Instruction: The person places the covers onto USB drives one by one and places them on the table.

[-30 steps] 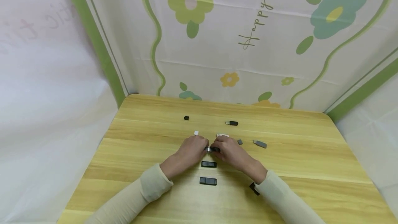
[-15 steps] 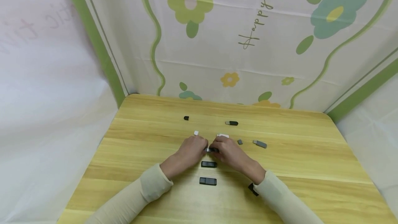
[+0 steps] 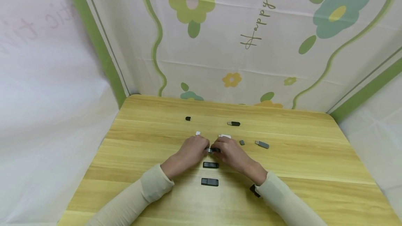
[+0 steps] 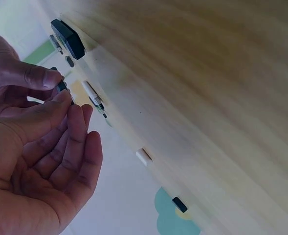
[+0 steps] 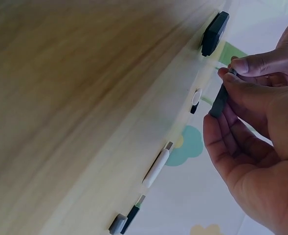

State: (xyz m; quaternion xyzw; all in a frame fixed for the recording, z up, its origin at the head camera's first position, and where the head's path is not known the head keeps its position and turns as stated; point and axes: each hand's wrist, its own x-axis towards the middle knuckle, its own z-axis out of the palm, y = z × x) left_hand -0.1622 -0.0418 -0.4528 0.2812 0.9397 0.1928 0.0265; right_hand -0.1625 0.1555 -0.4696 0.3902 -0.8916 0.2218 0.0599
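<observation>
Near the middle of the table my two hands meet over a dark USB stick (image 3: pixel 216 150). With thumb and fingertips, my right hand (image 3: pixel 231 152) pinches the stick's body, which shows as a long dark bar (image 5: pixel 219 102) in the right wrist view. My left hand (image 3: pixel 194 149) pinches the other end, where a small dark cap (image 4: pixel 61 86) is mostly covered by fingers. A thin silver glint shows between the hands in the head view. Closer to the person lie two dark capped USB sticks, one (image 3: pixel 210 165) behind the other (image 3: pixel 209 182).
Beyond the hands lie a black cap (image 3: pixel 187 118), a white cap (image 3: pixel 198 133), a black USB stick (image 3: pixel 233 123), a white USB stick (image 3: pixel 225 136), a grey cap (image 3: pixel 242 142) and a grey USB stick (image 3: pixel 262 144). A black object (image 3: pixel 254 190) is partly under the right sleeve.
My right hand has shifted slightly left, toward my left hand. Less of the silver part shows between them than a second ago. The things on the table stay put.
</observation>
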